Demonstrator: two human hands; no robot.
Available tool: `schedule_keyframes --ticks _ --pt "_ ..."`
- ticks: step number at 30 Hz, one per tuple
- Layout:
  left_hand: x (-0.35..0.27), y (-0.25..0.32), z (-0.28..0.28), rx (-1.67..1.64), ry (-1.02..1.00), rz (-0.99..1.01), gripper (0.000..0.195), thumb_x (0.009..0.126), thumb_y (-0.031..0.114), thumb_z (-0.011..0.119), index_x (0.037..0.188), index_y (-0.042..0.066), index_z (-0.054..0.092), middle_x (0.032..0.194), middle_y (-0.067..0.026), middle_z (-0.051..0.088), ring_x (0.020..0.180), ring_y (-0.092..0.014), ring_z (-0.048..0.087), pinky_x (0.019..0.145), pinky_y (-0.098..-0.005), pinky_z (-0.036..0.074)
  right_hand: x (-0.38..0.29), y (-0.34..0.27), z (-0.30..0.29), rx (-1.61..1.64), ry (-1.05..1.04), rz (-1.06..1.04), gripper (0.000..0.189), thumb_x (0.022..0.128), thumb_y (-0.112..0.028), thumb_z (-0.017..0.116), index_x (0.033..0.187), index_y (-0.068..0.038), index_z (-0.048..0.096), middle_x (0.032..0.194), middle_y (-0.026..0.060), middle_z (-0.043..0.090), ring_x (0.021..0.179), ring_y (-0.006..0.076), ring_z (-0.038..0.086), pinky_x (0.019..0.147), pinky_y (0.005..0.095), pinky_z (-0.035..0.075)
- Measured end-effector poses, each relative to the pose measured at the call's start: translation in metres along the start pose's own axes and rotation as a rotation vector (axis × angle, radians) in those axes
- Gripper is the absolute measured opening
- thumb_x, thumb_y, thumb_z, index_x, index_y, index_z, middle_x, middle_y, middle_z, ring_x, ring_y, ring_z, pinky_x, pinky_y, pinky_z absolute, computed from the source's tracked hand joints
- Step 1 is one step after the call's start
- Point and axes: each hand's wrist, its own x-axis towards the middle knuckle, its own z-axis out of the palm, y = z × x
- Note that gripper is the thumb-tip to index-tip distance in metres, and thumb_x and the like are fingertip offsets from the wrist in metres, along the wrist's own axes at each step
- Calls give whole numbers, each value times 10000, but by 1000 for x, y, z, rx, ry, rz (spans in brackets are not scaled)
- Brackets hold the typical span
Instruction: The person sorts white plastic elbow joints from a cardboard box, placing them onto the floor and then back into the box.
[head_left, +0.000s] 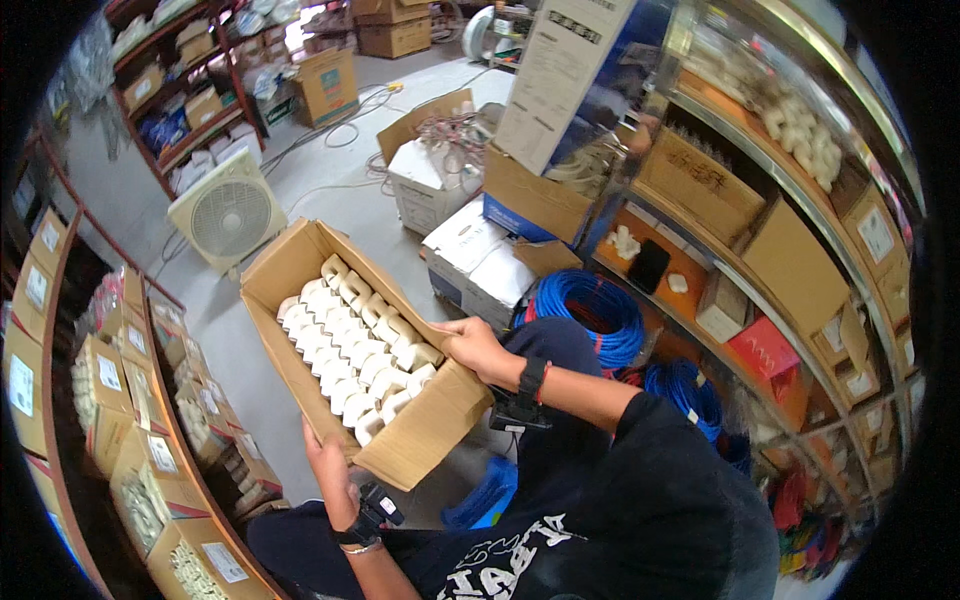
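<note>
An open, long cardboard box (420, 457) is held up before me, tilted, with its flap hanging down at the near end. Inside lie rows of white, curved plastic fittings (360, 341), apparently pipe elbows, packed close together. My left hand (328, 466) grips the box low on its left side near the close corner, thumb up along the wall. On the opposite long wall, my right hand (476, 346) pinches the upper edge, with fingers partly hidden behind the cardboard. Both wrists wear black straps.
A box fan (229, 212) stands on the floor ahead. Coils of blue cable (589, 304) and an opened white carton (476, 251) are by my right knee. Shelves of boxed fittings (105, 375) rise at left; a metal rack (799, 281) borders the right. Loose cords (334, 127) cross the floor.
</note>
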Motion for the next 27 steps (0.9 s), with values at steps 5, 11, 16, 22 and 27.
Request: schedule_keyframes --ticks 5,11,16,22,27 --pt "-15 60 31 31 -208 12 585 777 -13 442 1358 56 445 1057 -118 621 847 -208 627 708 -331 531 -31 -66 -48 -39 93 -57 412 779 -52 504 1149 -56 686 926 206 719 772 187 663 735 308 504" --pt "-51 97 13 10 -94 5 596 758 109 503 1350 76 448 1068 -138 624 839 -224 653 500 -300 561 -56 -88 -37 18 152 -255 353 790 -44 512 1088 -26 701 962 177 723 814 202 674 762 340 519" --pt "-76 125 -7 43 -313 133 639 795 43 501 1420 56 367 1191 -169 584 956 -266 638 756 -357 584 -83 -110 -31 -17 283 -303 296 739 -45 550 984 7 709 897 272 674 876 339 687 804 376 519" --pt "-105 134 15 54 -416 195 637 799 44 503 1420 56 366 1192 -169 584 959 -266 636 762 -358 581 -109 -138 -36 -2 479 -267 232 707 -54 561 863 41 705 859 286 664 857 397 671 768 427 521" --pt "-137 131 33 69 -501 185 634 802 44 504 1421 55 366 1194 -169 584 961 -267 635 768 -358 578 -152 -155 -43 60 444 -238 158 725 -32 574 791 85 658 849 294 656 848 419 666 763 442 522"
